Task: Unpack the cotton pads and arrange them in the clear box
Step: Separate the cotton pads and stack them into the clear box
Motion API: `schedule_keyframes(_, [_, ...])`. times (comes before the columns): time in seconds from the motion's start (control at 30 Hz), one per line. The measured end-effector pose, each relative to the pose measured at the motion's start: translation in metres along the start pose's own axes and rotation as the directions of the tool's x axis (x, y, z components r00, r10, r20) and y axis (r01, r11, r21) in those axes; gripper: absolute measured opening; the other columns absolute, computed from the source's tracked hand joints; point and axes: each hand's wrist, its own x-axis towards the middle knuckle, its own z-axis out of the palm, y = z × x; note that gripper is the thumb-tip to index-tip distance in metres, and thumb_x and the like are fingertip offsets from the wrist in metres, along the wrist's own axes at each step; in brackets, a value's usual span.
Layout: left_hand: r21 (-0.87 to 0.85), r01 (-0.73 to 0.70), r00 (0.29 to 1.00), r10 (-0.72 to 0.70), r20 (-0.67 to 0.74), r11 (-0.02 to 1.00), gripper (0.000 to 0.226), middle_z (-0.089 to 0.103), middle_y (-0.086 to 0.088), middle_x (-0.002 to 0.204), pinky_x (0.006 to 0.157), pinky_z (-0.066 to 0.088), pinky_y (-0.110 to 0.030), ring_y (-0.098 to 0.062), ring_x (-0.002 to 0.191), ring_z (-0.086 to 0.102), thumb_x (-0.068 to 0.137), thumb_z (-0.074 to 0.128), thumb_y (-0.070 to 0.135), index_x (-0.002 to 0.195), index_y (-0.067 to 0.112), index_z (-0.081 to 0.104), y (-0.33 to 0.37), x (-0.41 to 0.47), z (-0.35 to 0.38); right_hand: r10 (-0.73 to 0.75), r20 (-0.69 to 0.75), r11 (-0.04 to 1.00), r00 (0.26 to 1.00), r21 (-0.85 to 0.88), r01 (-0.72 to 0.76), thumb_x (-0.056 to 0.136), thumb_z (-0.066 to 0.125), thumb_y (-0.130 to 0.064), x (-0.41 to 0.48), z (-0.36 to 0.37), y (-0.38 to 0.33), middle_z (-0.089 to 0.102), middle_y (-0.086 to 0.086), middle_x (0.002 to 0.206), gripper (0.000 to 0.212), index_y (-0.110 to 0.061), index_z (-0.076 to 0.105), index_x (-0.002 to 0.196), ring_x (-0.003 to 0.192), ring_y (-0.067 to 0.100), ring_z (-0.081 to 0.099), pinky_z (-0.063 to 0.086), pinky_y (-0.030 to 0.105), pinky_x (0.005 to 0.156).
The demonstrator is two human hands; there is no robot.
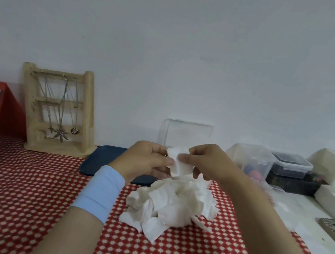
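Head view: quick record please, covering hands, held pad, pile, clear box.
left hand: pinches one cotton pad
right hand: pinches the same pad
pile of pads: loose on the checked cloth, just below the hands
clear box: behind the hands, by the wall; contents unclear

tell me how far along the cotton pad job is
Done: unpacking, it seems; a loose heap of white square cotton pads lies on the red dotted tablecloth. In hand: the left grip and right grip pinch one white pad above it. Left: the clear plastic box behind seems to hold none yet, so the arranging remains.
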Motion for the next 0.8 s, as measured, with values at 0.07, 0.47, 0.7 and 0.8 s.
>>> schedule_keyframes(0.07, [-0.031, 0.002, 0.999, -0.003, -0.038, 1.0, 0.016, 0.079, -0.015, 0.099, 0.078, 0.064, -0.035, -0.028, 0.09, 0.077, 0.095, 0.068, 0.006, 0.109, 0.005, 0.073, -0.003, 0.006, -0.003, -0.006, -0.018, 1.0, 1.0, 0.03, 0.007, 0.088, 0.075, -0.032, 0.009, 0.005, 0.002, 0.067, 0.005, 0.065, 0.02, -0.02, 0.073, 0.072, 0.058, 0.014, 0.057, 0.038, 0.023, 0.05])
schedule_keyframes(0.47, [-0.217, 0.047, 0.999, -0.043, 0.025, 0.975, 0.018, 0.079, -0.013, 0.098, 0.067, 0.06, -0.024, -0.024, 0.087, 0.078, 0.096, 0.062, -0.002, 0.112, 0.002, 0.07, -0.021, 0.015, -0.014, -0.106, -0.086, 0.977, 0.991, 0.177, 0.12, 0.087, 0.075, -0.009, 0.033, 0.03, 0.018, 0.072, 0.009, 0.095, 0.017, -0.018, 0.074, 0.102, 0.059, 0.002, 0.062, 0.043, 0.014, 0.047])
schedule_keyframes(0.7, [-0.272, 0.053, 0.996, -0.032, 0.083, 0.961, 0.022, 0.078, -0.012, 0.106, 0.074, 0.061, -0.025, -0.026, 0.094, 0.077, 0.096, 0.064, 0.004, 0.117, 0.007, 0.069, -0.027, 0.017, -0.016, -0.091, -0.116, 0.972, 0.989, 0.205, 0.114, 0.086, 0.077, -0.015, 0.032, 0.031, 0.019, 0.077, 0.005, 0.079, 0.007, -0.012, 0.073, 0.09, 0.065, 0.019, 0.074, 0.049, 0.025, 0.051])
schedule_keyframes(0.8, [-0.23, 0.046, 0.995, -0.024, 0.096, 0.972, 0.033, 0.078, -0.012, 0.108, 0.081, 0.062, -0.027, -0.027, 0.099, 0.076, 0.09, 0.069, -0.003, 0.12, 0.01, 0.068, -0.031, 0.018, -0.017, -0.053, -0.105, 0.968, 0.993, 0.238, 0.076, 0.088, 0.076, -0.017, 0.031, 0.032, 0.017, 0.078, 0.003, 0.081, 0.01, -0.009, 0.073, 0.092, 0.069, 0.021, 0.076, 0.052, 0.026, 0.055])
